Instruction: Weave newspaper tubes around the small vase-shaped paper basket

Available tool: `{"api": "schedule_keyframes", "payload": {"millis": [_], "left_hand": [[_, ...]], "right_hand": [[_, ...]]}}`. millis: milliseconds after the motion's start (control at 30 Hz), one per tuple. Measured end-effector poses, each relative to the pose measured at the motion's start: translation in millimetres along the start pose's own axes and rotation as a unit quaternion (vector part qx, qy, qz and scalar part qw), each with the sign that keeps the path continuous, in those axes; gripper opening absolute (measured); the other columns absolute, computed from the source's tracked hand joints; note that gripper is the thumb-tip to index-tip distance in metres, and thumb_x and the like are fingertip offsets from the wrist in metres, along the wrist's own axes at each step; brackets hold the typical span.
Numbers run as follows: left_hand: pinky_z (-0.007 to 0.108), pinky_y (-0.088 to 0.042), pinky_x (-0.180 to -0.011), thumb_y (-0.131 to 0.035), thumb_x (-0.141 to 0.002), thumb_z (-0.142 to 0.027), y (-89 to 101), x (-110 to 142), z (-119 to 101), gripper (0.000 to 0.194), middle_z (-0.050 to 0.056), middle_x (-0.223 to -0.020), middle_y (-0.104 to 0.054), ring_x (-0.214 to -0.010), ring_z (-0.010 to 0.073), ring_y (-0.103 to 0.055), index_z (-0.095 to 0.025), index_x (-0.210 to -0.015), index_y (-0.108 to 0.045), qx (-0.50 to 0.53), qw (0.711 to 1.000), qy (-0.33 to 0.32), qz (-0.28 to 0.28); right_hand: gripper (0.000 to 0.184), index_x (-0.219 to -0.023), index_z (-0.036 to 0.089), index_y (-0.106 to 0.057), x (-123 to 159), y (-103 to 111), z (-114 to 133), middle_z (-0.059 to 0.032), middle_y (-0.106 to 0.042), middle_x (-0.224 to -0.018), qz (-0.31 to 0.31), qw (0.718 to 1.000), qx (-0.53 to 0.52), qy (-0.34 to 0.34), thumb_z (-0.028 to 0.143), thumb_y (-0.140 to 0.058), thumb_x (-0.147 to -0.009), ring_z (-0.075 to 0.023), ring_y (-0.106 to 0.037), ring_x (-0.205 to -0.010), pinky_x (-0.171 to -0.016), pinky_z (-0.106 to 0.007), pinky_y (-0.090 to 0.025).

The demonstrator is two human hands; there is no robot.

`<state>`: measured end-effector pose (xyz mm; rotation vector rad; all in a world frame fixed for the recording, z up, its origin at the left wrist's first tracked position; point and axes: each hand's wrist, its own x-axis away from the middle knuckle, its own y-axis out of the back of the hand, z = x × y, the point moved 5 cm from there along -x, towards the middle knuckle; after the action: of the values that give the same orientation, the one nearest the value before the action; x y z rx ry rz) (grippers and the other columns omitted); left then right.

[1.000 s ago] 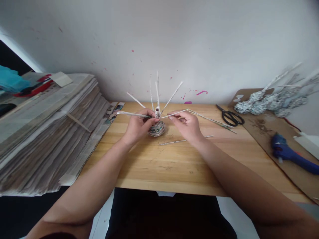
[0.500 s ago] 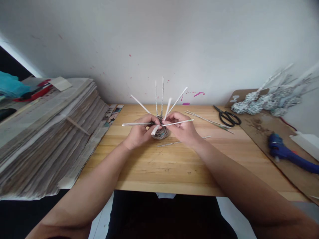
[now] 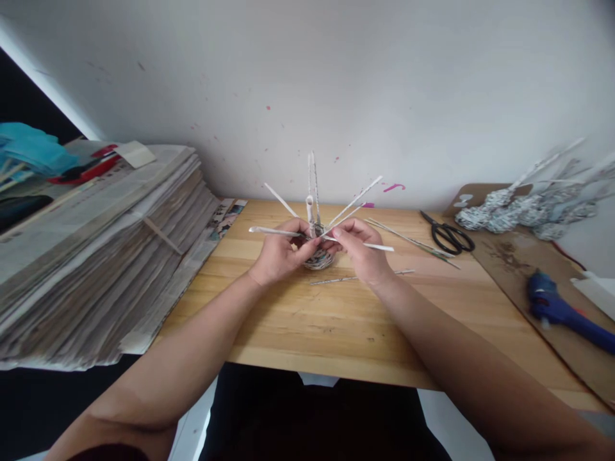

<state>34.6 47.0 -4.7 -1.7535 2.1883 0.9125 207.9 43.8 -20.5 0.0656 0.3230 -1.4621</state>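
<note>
Woven paper base (image 3: 321,259): gripped near top with closed fingers of left hand (image 3: 283,257), likely for steadiness; pinched a paper strip (image 3: 353,213) between fingers of right hand (image 3: 364,251), probably for control.

We count one left hand (image 3: 283,255), one right hand (image 3: 366,251) and one woven piece (image 3: 319,261) at centre; at right, one pair of scissors (image 3: 448,237), one glue gun (image 3: 557,307).
</note>
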Motion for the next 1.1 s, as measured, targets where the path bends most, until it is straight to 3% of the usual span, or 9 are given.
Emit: {"api": "schedule_keyframes", "payload": {"millis": [233, 500, 733, 967, 1100], "left_hand": [[0.024, -0.050, -0.063, -0.074, -0.089, -0.037, 1.7, -1, 3, 0.023, 0.003, -0.080, -0.067, -0.068, 0.0128, -0.060, -0.017, -0.085, -0.064, 0.015, 1.000, 0.007, -0.006], [0.027, -0.049, -0.071, -0.069, -0.092, -0.028, 2.0, -2, -4, 0.013, 0.003, -0.082, -0.067, -0.077, 0.0153, -0.061, -0.018, -0.086, -0.064, 0.019, 0.999, -0.040, 0.021], [0.029, -0.050, -0.073, -0.068, -0.092, -0.027, 1.9, -3, -7, 0.012, 0.003, -0.081, -0.067, -0.079, 0.0161, -0.062, -0.018, -0.084, -0.064, 0.045, 0.998, -0.024, 0.047], [0.030, -0.052, -0.072, -0.070, -0.089, -0.026, 4.0, -5, -4, 0.012, 0.003, -0.080, -0.067, -0.079, 0.0170, -0.064, -0.018, -0.082, -0.064, 0.068, 0.996, -0.017, 0.049], [0.029, -0.053, -0.073, -0.073, -0.089, -0.031, 4.2, -7, -1, 0.017, 0.003, -0.078, -0.067, -0.079, 0.0169, -0.064, -0.018, -0.081, -0.064, 0.092, 0.994, -0.007, 0.061]], "right_hand": [[0.032, -0.110, 0.024, -0.071, 5, -3, 6, -0.0054, -0.077, -0.101, 0.026, 0.990, 0.107, 0.083, 0.034, -0.081, -0.082, -0.0196, -0.074, -0.093, -0.082, -0.036, -0.063], [0.009, -0.099, 0.024, -0.076, 6, -2, 24, -0.0056, -0.079, -0.096, 0.029, 0.939, 0.270, 0.211, 0.030, -0.072, -0.093, -0.0207, -0.074, -0.088, -0.080, -0.038, -0.060], [0.016, -0.107, 0.028, -0.079, 2, -1, 26, -0.0050, -0.082, -0.104, 0.085, 0.914, 0.320, 0.235, 0.027, -0.068, -0.096, -0.0214, -0.074, -0.093, -0.085, -0.041, -0.060], [0.014, -0.100, 0.026, -0.080, 4, -2, 27, -0.0045, -0.083, -0.099, 0.071, 0.932, 0.287, 0.208, 0.032, -0.070, -0.095, -0.0197, -0.074, -0.084, -0.072, -0.036, -0.059], [0.011, -0.095, 0.026, -0.080, 2, -3, 23, -0.0034, -0.083, -0.097, 0.071, 0.940, 0.272, 0.196, 0.031, -0.070, -0.094, -0.0201, -0.075, -0.086, -0.077, -0.037, -0.059]]}}
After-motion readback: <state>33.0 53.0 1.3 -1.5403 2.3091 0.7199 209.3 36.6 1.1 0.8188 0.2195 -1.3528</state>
